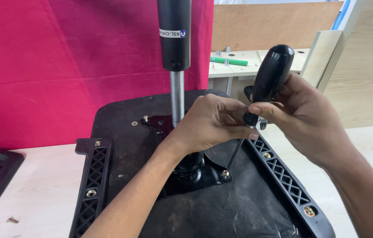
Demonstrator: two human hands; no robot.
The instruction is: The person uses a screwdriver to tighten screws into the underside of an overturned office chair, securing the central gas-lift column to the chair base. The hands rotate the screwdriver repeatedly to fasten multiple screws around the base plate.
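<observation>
**Screwdriver set on a bolt in an upturned chair seat**

A pale wooden floor or worktop [36,185] runs under everything, and a large magenta cloth [63,66] hangs behind, filling the left and centre of the background. To the right stand light plywood panels [362,66], with a low board behind that carries a green tube [230,61].

On the pale surface lies an upturned chair seat [221,207], its underside covered in black fabric. Black plastic lattice brackets [92,176] run along its left and right edges, fixed with brass-coloured bolts. From a black metal base plate [195,174] near the middle of the seat, a gas-lift cylinder [174,35] rises straight up, black above, bare steel shaft below.

The screwdriver [269,79] stands steeply tilted: its long axis runs from the fat black ribbed handle at upper right down and leftward along a thin dark shaft to the tip, which meets a bolt [225,174] at the corner of the base plate.

The right hand [310,119] is wrapped around the lower part of the handle, thumb pressed across its collar. The left hand [213,121] is curled closed just beside it, fingertips at the top of the shaft; whether it truly grips the shaft cannot be told.

A loose screw [12,219] lies on the surface at far left.
</observation>
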